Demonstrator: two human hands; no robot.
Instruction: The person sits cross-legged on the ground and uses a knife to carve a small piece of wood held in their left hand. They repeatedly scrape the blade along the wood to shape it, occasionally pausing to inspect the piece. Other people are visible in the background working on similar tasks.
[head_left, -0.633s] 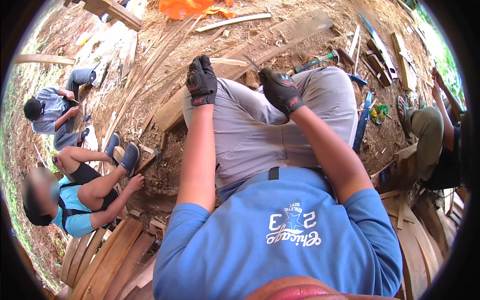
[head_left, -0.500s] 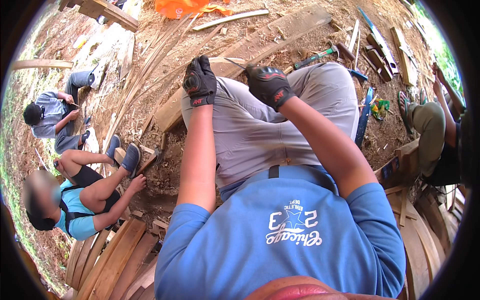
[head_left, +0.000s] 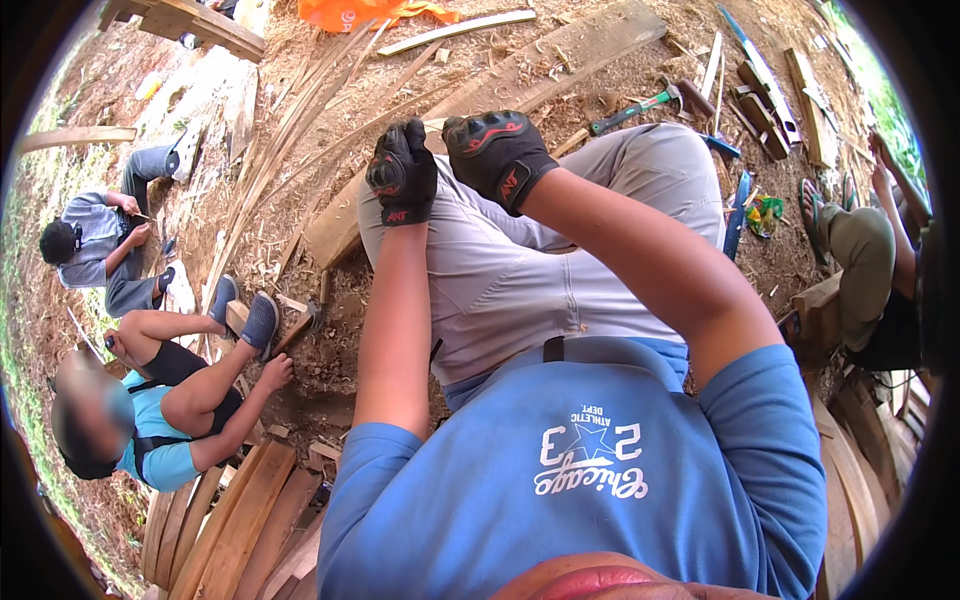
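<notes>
Both my hands wear black gloves with red markings and meet above my lap. My left hand (head_left: 402, 174) is closed on a pale strip of wood (head_left: 434, 125), of which only a small bit shows between the gloves. My right hand (head_left: 498, 158) is closed right beside it, knuckles up. The thin-bladed knife seen in it a moment ago is now hidden behind the glove. Under and beyond my hands lies a wide wooden plank (head_left: 580, 55), running from my left knee toward the far right.
A hammer with a green and black handle (head_left: 630, 111) lies past my right knee, near wooden hand planes (head_left: 762, 120) and a blue-edged saw (head_left: 755, 65). Long thin wood strips (head_left: 275, 150) lie to the left. People sit at left and right; curved boards (head_left: 235, 520) are stacked near left.
My right hand has moved left, up against my left hand, and turned; the knife's blade has gone out of sight. My left hand has barely moved.
</notes>
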